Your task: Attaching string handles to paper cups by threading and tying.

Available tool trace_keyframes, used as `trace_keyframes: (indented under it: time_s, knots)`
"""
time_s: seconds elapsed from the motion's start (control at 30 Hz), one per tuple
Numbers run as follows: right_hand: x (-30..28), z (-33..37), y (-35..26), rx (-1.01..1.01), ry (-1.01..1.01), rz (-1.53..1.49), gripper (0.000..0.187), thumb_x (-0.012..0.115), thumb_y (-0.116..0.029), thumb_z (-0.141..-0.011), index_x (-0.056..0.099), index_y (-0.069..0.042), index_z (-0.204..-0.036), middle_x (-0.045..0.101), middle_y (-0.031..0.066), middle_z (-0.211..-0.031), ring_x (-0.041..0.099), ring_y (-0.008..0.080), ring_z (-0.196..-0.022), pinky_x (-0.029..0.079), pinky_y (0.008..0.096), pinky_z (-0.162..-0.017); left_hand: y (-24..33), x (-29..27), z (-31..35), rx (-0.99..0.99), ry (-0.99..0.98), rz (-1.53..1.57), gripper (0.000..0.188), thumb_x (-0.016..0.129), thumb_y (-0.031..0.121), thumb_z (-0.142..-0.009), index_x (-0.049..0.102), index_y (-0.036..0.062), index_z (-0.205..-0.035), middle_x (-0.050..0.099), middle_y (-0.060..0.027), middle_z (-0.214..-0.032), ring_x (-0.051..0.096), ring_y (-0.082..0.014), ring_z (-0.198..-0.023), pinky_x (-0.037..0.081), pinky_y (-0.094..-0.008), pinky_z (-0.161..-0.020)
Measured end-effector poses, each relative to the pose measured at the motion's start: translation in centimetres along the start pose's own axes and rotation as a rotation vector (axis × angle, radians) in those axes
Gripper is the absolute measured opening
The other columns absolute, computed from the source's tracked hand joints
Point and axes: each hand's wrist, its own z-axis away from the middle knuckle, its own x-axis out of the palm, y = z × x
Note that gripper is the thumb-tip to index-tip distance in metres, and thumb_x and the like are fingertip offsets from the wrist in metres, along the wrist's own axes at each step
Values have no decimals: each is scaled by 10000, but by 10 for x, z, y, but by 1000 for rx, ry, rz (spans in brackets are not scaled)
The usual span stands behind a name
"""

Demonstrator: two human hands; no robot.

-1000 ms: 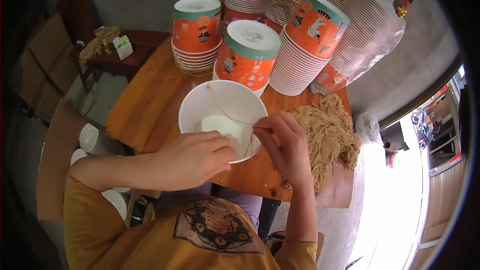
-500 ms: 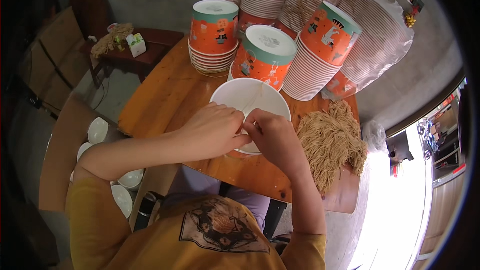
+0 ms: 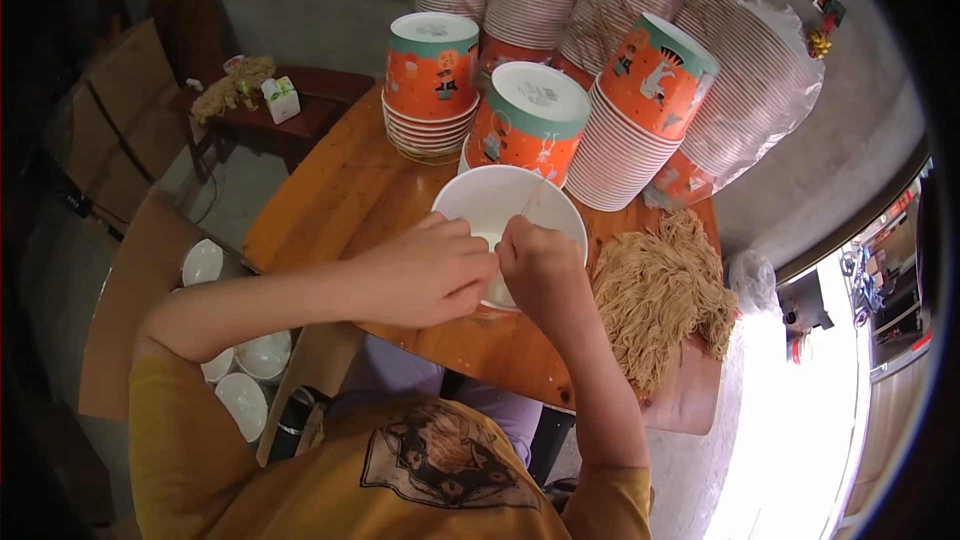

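An open paper bucket (image 3: 478,190) with a white inside stands at the table's near edge, orange showing low on its outside. Both my hands are over its opening, close together, knuckles almost touching. My left hand (image 3: 432,272) is closed, its fingertips curled in; whatever they grip is hidden. My right hand (image 3: 545,265) is closed too, thumb on top. A thin tan string (image 3: 533,196) shows between that thumb and the bucket's far rim. To the right lies a heap of tan strings (image 3: 660,295).
Upside-down orange and green bucket stacks (image 3: 432,75) stand behind, with another stack (image 3: 650,130) at the right. Plastic-wrapped stacks (image 3: 760,90) lean at the wall. White bowls (image 3: 243,405) sit low at left. A dark bench (image 3: 310,105) holds strings and a tissue box (image 3: 281,100).
Both hands have turned into tighter fists; the right has risen a little and its thumb now points up. The string at the far rim has shifted right. The whole view has moved slightly.
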Motion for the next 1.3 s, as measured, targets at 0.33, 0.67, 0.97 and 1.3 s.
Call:
trace_keyframes:
  time_s: [0.33,0.67,0.97,1.3]
  knots:
    - [-57,-1,-15,85,-46,-451,207,735,-176,-799,664,-50,-947,532,25,-700,443,85,-615,388,269,-547,-18,-32,41,360,181,-308,97,627,168,-839,562,105,-873,504,-67,-913,500,-245,-926,378,-366,-837]
    - [17,-73,-43,108,-237,-786,176,599,-222,-926,558,-51,-923,532,35,-625,539,94,-519,426,263,-477,-45,-128,84,21,745,-369,233,616,19,-823,620,68,-1051,563,-105,-1056,552,-272,-1023,430,-358,-883]
    - [99,-217,-17,397,397,-1813,194,560,-246,-961,508,-105,-839,507,-17,-673,443,82,-522,396,235,-462,-48,-99,113,-4,1126,-278,209,537,-19,-848,591,11,-1047,571,-148,-1040,571,-264,-957,445,-336,-855]
    - [171,-183,17,704,337,-1887,166,543,-237,-953,564,-95,-1036,623,16,-795,537,107,-578,449,241,-505,-99,-39,83,-211,850,201,193,554,15,-876,575,19,-1068,552,-95,-979,571,-198,-884,459,-285,-795]
